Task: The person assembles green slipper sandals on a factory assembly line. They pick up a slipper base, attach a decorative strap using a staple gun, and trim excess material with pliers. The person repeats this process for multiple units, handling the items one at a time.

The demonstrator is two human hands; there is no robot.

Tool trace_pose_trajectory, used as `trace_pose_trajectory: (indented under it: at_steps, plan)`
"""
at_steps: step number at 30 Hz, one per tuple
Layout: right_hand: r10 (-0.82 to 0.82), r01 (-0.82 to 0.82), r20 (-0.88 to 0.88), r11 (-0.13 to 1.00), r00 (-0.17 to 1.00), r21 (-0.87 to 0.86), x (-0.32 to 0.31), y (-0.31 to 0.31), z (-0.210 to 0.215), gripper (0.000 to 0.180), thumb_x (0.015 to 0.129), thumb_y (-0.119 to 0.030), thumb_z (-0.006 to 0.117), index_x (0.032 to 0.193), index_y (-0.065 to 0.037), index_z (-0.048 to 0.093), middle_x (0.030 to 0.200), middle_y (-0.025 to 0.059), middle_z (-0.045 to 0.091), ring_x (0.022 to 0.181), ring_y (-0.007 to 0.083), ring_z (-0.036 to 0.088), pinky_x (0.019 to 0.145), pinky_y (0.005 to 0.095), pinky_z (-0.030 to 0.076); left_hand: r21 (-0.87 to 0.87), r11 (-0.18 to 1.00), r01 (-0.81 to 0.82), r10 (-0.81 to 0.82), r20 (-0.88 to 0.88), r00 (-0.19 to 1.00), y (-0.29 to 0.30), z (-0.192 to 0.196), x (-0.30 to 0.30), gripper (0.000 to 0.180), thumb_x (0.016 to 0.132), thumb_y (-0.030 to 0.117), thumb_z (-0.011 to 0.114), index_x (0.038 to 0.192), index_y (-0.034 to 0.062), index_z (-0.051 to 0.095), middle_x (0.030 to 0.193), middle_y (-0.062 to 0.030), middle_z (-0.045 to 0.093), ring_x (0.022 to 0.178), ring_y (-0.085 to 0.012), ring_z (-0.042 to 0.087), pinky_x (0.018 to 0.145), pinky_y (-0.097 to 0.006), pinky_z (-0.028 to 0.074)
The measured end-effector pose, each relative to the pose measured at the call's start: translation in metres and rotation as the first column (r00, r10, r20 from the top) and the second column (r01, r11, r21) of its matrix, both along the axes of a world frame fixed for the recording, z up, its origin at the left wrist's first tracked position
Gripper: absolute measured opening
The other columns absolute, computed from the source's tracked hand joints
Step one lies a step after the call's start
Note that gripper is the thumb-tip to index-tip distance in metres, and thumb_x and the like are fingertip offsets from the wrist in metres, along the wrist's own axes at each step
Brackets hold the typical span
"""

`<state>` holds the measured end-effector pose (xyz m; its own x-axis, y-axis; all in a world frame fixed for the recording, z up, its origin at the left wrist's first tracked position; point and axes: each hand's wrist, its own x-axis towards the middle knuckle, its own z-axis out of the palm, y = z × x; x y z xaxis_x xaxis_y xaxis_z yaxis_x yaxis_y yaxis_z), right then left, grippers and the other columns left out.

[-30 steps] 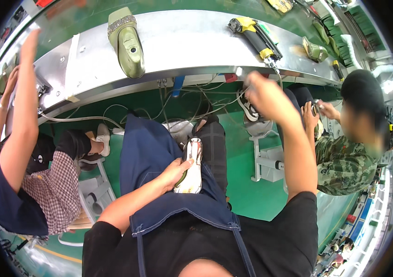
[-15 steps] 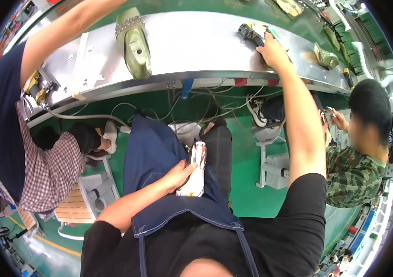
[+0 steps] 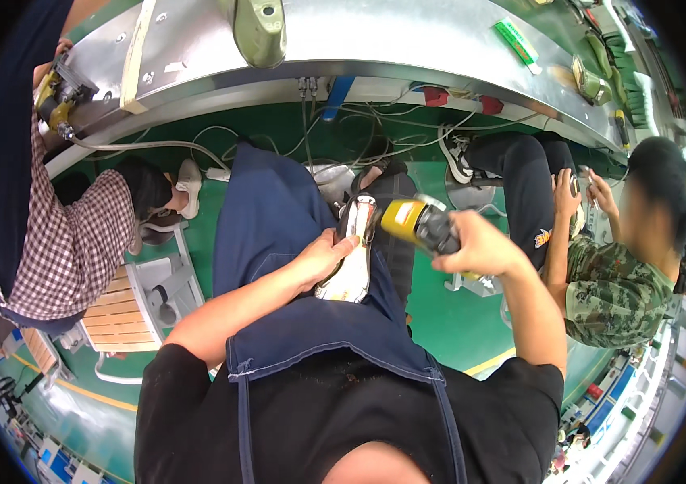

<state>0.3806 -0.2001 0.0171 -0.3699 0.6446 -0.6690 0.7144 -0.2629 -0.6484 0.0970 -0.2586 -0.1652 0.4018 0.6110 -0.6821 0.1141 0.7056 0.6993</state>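
Across my lap, over the navy apron, lies a shoe on its last, its pale bottom turned up and dark material along its edge. My left hand is closed around its side. My right hand grips a yellow and black power drill by its handle. The drill's front end points left at the upper part of the shoe; whether it touches cannot be told, as the tool is slightly blurred.
The metal bench ahead bears a green shoe last, a green box and another green last. Cables hang beneath it. A person in camouflage sits right; one in checks is left, near a slatted chair.
My right hand has lifted the drill off the bench and brought it down beside the shoe. My left hand keeps its hold. The view has shifted, so the bench sits higher.
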Motion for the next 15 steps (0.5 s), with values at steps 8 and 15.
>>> trace_pose_trajectory:
  at_steps: [8, 15]
  plan:
    - [0.033, -0.039, -0.049, 0.992, 0.998, -0.121, -0.025, 0.005, -0.025, 0.043, 0.069, -0.015, 0.082, 0.103, 0.007, 0.067, 0.079, 0.0086, 0.068, 0.072, 0.0160, 0.062, 0.070, 0.0342, 0.053, -0.061, 0.998, 0.006, -0.005, 0.022, 1.000, 0.022, -0.018, -0.015, 0.057, 0.108, 0.039, 0.062, 0.136, -0.0103, 0.049, 0.117, -0.0172, 0.068, 0.099, -0.0184, 0.067, 0.088, -0.034, 0.056]
    - [0.042, -0.043, -0.011, 0.975, 0.999, -0.220, -0.045, 0.034, -0.033, 0.042, 0.069, -0.015, 0.082, 0.102, 0.006, 0.067, 0.080, 0.0071, 0.068, 0.073, 0.0152, 0.062, 0.070, 0.0336, 0.053, -0.096, 0.995, 0.041, -0.041, 0.009, 0.999, 0.051, -0.014, -0.036, 0.059, 0.107, 0.039, 0.065, 0.135, -0.0104, 0.049, 0.117, -0.0173, 0.067, 0.100, -0.0185, 0.067, 0.088, -0.033, 0.056]
